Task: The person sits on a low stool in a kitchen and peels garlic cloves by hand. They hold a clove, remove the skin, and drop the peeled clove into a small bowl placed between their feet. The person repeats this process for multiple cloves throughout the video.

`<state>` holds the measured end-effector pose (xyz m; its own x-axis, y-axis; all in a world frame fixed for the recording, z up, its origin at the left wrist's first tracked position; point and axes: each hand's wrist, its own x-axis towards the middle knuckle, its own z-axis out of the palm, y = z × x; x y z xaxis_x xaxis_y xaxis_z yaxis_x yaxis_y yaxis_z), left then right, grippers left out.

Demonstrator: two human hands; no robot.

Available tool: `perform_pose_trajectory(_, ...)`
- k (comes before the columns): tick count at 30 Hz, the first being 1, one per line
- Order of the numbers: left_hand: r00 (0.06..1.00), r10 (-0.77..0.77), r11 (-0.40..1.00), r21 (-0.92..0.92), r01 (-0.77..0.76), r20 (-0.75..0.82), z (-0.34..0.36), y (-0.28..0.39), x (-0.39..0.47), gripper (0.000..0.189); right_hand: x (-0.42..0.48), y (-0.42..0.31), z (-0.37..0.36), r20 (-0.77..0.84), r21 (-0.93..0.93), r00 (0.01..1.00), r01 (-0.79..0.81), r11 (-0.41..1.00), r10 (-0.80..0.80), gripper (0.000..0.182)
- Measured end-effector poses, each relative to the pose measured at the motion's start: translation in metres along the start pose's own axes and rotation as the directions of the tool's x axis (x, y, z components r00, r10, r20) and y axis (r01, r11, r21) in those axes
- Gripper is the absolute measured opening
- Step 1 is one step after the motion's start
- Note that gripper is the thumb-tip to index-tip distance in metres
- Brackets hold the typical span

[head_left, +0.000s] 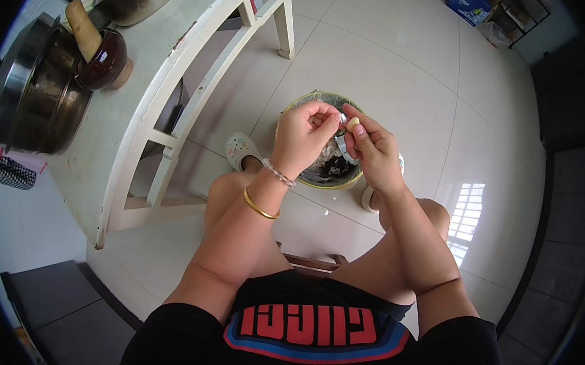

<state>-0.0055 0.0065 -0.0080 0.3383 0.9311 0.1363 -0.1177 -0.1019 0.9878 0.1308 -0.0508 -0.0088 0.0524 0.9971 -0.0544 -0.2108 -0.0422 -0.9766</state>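
Observation:
Between my right hand's (376, 151) thumb and fingers is a pale peeled garlic clove (353, 124). My left hand (304, 136) meets it from the other side, its fingertips pinching a small whitish scrap (343, 118), apparently garlic skin. Both hands are above a round waste bin (323, 184) with a yellow rim and a clear liner. Pale peelings (329, 155) and dark waste (336, 166) lie inside. A shiny light strip (342, 147) shows by my right hand's lower fingers; whether it is held or in the bin, I cannot tell. The hands hide part of the bin.
At left stands a worn white table (146, 55) bearing metal pots (37, 93) and a dark red mortar (106, 58) with a wooden pestle (83, 32). My feet in light clogs (241, 148) flank the bin. A blue box (468, 5) and black rack (524, 11) stand far right.

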Motion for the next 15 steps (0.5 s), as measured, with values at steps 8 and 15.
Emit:
perform_pose_trajectory(8, 0.986, 0.156, 0.969, 0.187, -0.163, 0.055, 0.003, 0.002, -0.003, 0.010, -0.001, 0.002, -0.001, 0.010, -0.087, 0.999, 0.045, 0.995, -0.045, 0.034)
perform_pose_trajectory(15, 0.996, 0.008, 0.989, 0.146, -0.021, 0.094, -0.003, 0.003, -0.001, 0.010, 0.001, 0.005, 0.001, 0.032, -0.064, 0.996, 0.081, 0.995, -0.079, 0.034)
